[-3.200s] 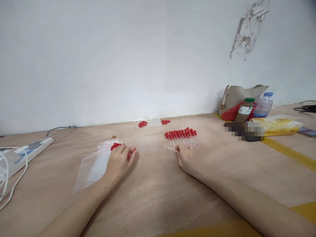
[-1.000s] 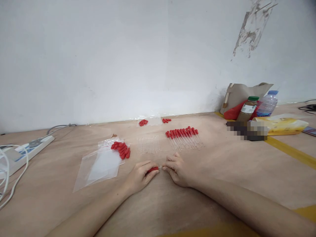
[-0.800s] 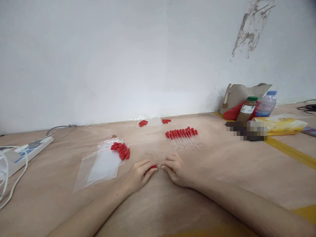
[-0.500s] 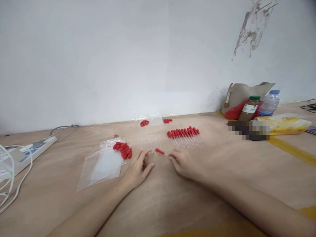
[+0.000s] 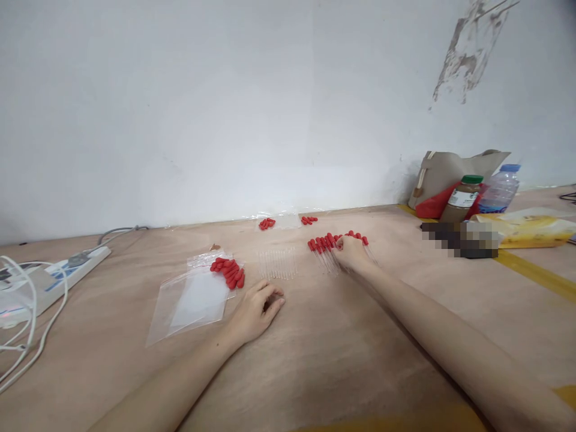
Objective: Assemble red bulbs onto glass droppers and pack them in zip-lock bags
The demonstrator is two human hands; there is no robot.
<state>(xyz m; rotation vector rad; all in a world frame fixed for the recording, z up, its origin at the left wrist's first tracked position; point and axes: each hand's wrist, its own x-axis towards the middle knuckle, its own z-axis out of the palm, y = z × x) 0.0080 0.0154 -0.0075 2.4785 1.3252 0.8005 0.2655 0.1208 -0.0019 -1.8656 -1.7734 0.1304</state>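
Note:
My right hand (image 5: 353, 253) reaches into a row of glass droppers with red rubber bulbs (image 5: 322, 245). Its fingers are pinched at the bulb end of a dropper, and the hand covers part of the row. My left hand (image 5: 255, 309) lies on the table with curled fingers, thumb and forefinger apart, nothing in its grasp. Just beyond it is a row of clear glass tubes (image 5: 276, 264) without bulbs. Left of that, a pile of loose red bulbs (image 5: 228, 272) sits on clear plastic bags (image 5: 198, 306).
Two small groups of red bulbs (image 5: 267, 224) lie near the wall on clear plastic. A power strip (image 5: 76, 273) with white cables stands at the left. To the right are a beige bag (image 5: 443, 171), a green-capped bottle (image 5: 463, 198), a clear bottle (image 5: 498, 189) and a yellow packet (image 5: 531, 231).
My right hand has moved right and away from me, carrying a red-bulbed dropper from beside my left hand to the row. My left hand has stayed nearly in place, its fingers slightly more curled.

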